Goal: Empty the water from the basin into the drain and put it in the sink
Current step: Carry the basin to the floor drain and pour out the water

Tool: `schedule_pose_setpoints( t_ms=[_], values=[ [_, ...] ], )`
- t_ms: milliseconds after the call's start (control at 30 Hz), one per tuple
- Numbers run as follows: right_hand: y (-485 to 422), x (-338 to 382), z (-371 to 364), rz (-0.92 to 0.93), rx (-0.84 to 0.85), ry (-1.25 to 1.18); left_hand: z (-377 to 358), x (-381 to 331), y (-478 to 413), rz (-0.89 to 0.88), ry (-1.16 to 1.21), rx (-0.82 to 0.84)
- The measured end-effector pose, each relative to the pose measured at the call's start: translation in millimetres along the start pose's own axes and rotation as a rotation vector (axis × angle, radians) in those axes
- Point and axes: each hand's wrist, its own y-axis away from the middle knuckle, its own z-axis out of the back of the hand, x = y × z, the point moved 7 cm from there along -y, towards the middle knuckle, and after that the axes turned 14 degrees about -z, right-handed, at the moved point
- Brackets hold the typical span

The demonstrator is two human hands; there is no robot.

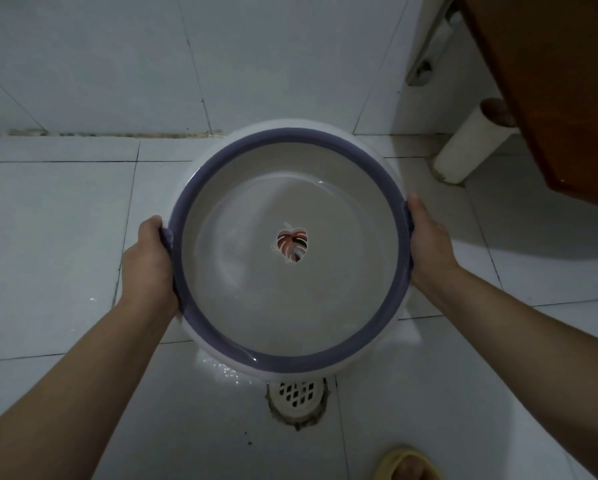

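A round white basin (290, 317) with a purple rim and a leaf picture on its bottom is held above the tiled floor, with clear water inside. My left hand (150, 261) grips the rim on the left side. My right hand (427, 242) grips the rim on the right side. The basin tilts toward me, and water reaches the near rim and runs over it. Just below the near rim lies a white round floor drain (296, 396), partly hidden by the basin. A wet patch shines on the tile beside the drain.
A brown wooden cabinet (550, 91) hangs at the upper right, with a white pipe (470, 147) running from under it to the floor. The white tiled wall (117, 64) stands behind. My foot in a yellow slipper (406, 464) is at the bottom edge.
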Motion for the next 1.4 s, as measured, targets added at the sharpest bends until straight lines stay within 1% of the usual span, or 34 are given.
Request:
schedule_pose_setpoints(
  t_ms=[300,667,1400],
  values=[
    [6.6,2.1,-0.3,0.006,-0.007,0.016,3.2,1.5,1.1,0.006,-0.001,-0.015],
    [7.6,0.9,1.9,0.012,-0.029,0.000,7.5,6.0,-2.1,0.007,-0.081,-0.023],
    [12.1,4.0,2.8,0.031,-0.042,0.010,6.5,7.5,-2.6,-0.012,-0.030,-0.002]
  ],
)
